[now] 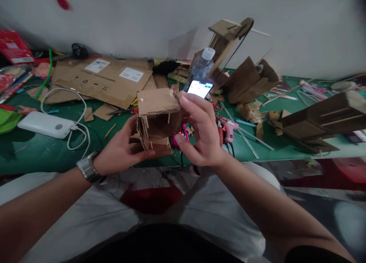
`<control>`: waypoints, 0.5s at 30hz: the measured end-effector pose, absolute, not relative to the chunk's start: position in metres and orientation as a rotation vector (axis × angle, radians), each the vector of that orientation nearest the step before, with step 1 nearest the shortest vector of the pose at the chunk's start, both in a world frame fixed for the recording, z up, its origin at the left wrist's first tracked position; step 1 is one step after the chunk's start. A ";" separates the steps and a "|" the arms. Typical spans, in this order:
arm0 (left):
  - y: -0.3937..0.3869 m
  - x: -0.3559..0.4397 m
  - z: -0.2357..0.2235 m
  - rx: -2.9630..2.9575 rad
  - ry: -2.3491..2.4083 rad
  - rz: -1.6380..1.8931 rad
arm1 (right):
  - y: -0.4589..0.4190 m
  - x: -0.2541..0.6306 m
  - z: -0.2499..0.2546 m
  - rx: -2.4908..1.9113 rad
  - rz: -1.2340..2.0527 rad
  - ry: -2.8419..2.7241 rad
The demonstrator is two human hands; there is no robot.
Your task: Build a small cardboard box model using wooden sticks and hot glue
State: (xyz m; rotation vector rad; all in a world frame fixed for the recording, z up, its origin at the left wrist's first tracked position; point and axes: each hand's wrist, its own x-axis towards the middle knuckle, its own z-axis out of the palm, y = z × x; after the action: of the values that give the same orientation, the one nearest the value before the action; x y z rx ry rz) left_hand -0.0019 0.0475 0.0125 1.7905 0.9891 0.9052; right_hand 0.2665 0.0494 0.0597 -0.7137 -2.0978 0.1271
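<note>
A small open-fronted cardboard box point(158, 103) is held up over the near edge of the green table, with short wooden sticks showing at its top and inside. My left hand point(122, 146) grips its lower left side, thumb along the front bottom edge. Curled round the right side is my right hand point(200, 129), fingertips at the top right corner and thumb lower down. A pink glue gun point(228, 129) lies just right of that hand. Behind it a lit phone point(199, 88) leans by a clear plastic bottle point(201, 66). Something bright pink behind the box is mostly hidden.
On the green table point(114, 141), a white power bank point(47, 125) with a cable lies left. A flattened cardboard sheet point(105, 80) is behind it. Cardboard structures point(323, 116) stand right, near clear glue sticks point(248, 143) and scraps. A wall rises behind.
</note>
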 end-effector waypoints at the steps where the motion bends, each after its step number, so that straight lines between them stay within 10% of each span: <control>1: 0.047 -0.002 0.014 1.811 0.985 0.913 | 0.050 0.267 0.058 -0.723 0.160 -2.093; 15: 0.047 -0.005 0.031 1.844 1.057 1.019 | 0.059 0.267 0.037 -1.003 0.568 -2.080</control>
State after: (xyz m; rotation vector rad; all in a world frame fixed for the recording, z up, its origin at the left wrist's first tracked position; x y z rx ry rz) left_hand -0.0048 0.0468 0.0307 1.8441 1.0573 1.0191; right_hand 0.2669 0.0590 0.0375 -1.0026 -2.0798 0.5676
